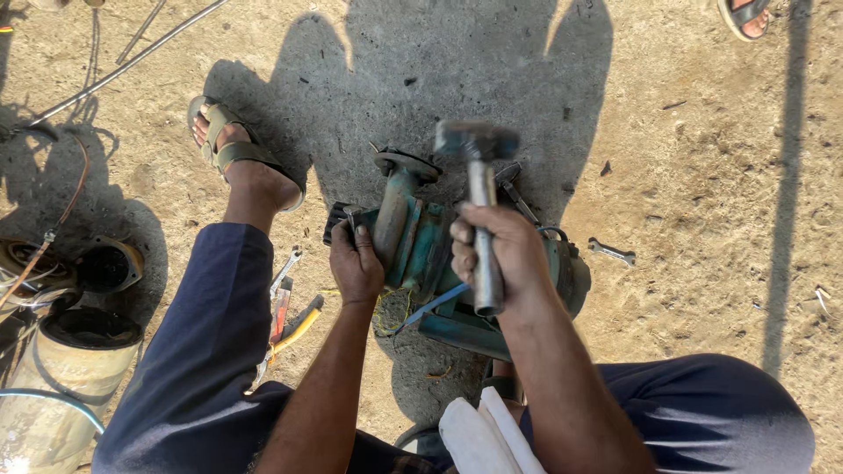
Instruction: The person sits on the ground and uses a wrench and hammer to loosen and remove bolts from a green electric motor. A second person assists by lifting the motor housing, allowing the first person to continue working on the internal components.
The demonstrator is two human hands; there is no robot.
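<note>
A worn green water pump (420,250) with a flanged pipe outlet (407,166) lies on the sandy ground between my legs. My right hand (496,254) grips the metal handle of a hammer (479,202), whose head (477,140) is raised above the pump. My left hand (356,263) rests on the pump's left side, next to a dark fitting (338,219). Blue and yellow wires (413,312) trail from the pump's underside.
Spanners (285,268) and a yellow-handled tool (294,329) lie by my left leg; another spanner (611,253) lies to the right. A round motor housing (75,360) and a dark ring part (110,263) stand at left. My sandalled foot (233,154) is ahead; another person's sandal (746,16) is top right.
</note>
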